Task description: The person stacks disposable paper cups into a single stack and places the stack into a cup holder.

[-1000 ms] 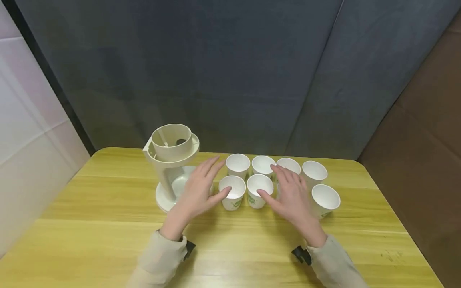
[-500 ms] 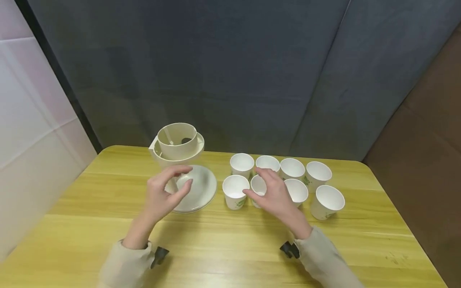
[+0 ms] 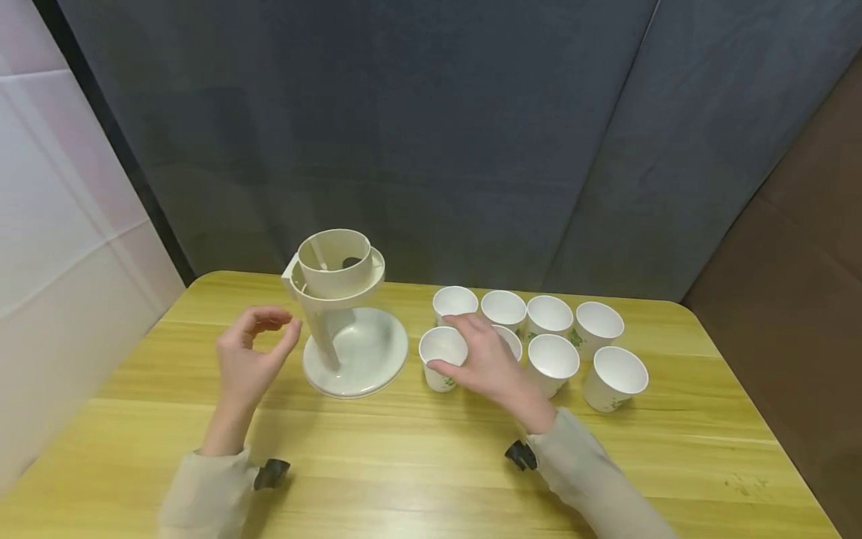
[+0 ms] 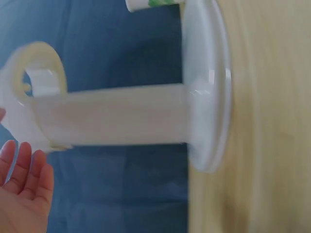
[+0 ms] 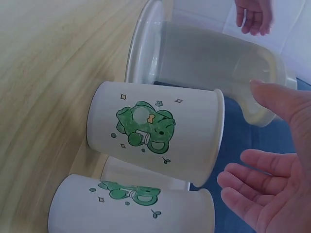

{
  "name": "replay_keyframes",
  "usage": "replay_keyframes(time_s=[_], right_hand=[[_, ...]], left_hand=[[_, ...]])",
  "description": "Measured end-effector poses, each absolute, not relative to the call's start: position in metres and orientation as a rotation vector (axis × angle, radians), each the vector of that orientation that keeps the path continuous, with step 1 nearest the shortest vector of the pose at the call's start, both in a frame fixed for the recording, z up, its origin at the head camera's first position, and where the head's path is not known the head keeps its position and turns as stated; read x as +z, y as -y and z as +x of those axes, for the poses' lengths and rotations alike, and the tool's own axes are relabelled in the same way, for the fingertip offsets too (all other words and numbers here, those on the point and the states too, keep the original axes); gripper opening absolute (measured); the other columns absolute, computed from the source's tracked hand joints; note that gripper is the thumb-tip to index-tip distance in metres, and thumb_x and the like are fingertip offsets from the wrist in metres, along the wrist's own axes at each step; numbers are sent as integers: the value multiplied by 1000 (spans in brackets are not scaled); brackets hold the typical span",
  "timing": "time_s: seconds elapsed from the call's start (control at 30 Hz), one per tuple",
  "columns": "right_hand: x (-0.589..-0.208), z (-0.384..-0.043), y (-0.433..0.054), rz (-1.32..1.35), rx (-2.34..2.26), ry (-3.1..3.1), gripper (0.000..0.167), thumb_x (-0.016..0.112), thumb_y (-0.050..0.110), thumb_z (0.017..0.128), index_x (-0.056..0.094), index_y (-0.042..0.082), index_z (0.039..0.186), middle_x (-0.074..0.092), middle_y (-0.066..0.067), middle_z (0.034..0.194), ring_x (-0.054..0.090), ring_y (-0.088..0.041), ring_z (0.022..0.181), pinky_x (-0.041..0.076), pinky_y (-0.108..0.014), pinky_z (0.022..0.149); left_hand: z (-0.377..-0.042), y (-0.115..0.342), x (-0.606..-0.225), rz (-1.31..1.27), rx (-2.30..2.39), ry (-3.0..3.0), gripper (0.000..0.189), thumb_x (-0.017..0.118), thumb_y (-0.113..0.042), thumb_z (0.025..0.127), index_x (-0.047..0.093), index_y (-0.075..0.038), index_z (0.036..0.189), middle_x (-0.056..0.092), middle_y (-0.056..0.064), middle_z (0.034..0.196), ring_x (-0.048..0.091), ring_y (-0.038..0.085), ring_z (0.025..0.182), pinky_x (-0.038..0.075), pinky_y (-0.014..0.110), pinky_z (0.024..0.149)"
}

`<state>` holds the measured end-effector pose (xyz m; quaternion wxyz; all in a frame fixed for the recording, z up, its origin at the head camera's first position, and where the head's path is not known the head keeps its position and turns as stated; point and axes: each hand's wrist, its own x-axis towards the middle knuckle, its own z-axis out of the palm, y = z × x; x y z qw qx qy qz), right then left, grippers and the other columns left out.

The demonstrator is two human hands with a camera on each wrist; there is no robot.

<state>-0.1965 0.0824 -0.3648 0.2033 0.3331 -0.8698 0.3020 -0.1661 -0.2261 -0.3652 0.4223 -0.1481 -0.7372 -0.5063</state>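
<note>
In the head view my left hand (image 3: 245,363) is raised just left of a cream stand (image 3: 319,333). Its fingers and thumb form a loose C around nothing; in the left wrist view they are relaxed, beside the top ring of the stand (image 4: 116,116). My right hand (image 3: 488,367) hovers over the front row of white paper cups, thumb and fingers spread near the rim of the leftmost front cup (image 3: 441,380). The right wrist view has this cup (image 5: 150,131) with a green bear print, the hand (image 5: 272,184) apart from it at its mouth.
Several more paper cups stand upright in two rows, such as the front right cup (image 3: 616,378). The stand has a round base plate (image 3: 373,352) and a ring holding a short wide tube (image 3: 334,277). A dark curtain (image 3: 431,150) hangs behind the wooden table (image 3: 404,479).
My left hand has moved left, from beside the cups past the stand's base to its left side. My right hand has shifted left along the front row to the leftmost front cup.
</note>
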Motion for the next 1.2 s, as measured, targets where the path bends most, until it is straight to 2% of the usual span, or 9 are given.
replay_keyframes(time_s=[0.07,0.27,0.5,0.67,0.9,1.2], right_hand=[[-366,-197,-80,941,840,2447,60,83,30,68,60,-1,114,62,-14,110,58,-28,103,50,-42,84],[-368,-200,-77,972,791,2485,60,83,29,68,60,-3,113,62,-14,109,59,-29,99,52,-40,82],[-367,-204,-74,947,724,2552,61,82,32,68,59,-2,114,61,-14,111,59,-28,100,52,-39,80],[-367,-205,-72,931,713,2601,63,81,32,69,58,-3,115,60,-15,113,57,-29,102,51,-39,82],[-368,-208,-69,902,669,2656,63,80,34,69,58,-2,116,59,-14,115,55,-28,105,51,-39,82],[-365,-209,-69,915,597,2704,61,78,36,71,58,-1,117,60,-14,115,54,-30,108,50,-40,84]], left_hand=[[-169,230,-370,-326,-1343,1867,27,68,19,68,57,16,93,62,-7,91,57,5,83,46,13,75],[-176,237,-381,-240,-1573,2009,53,68,18,71,47,13,120,55,-6,110,52,10,100,44,16,83],[-183,240,-387,-318,-1639,2177,68,68,11,74,35,7,134,45,-13,121,43,6,113,38,13,89],[-189,241,-390,-424,-1758,2164,70,65,14,73,36,3,136,46,-11,122,42,6,114,39,16,89],[-196,241,-395,-496,-1866,2135,71,62,16,73,39,-16,132,47,-10,122,42,7,113,39,17,89],[-204,243,-398,-489,-1889,2161,69,62,14,74,40,-18,131,48,-9,121,43,7,112,39,15,90]])
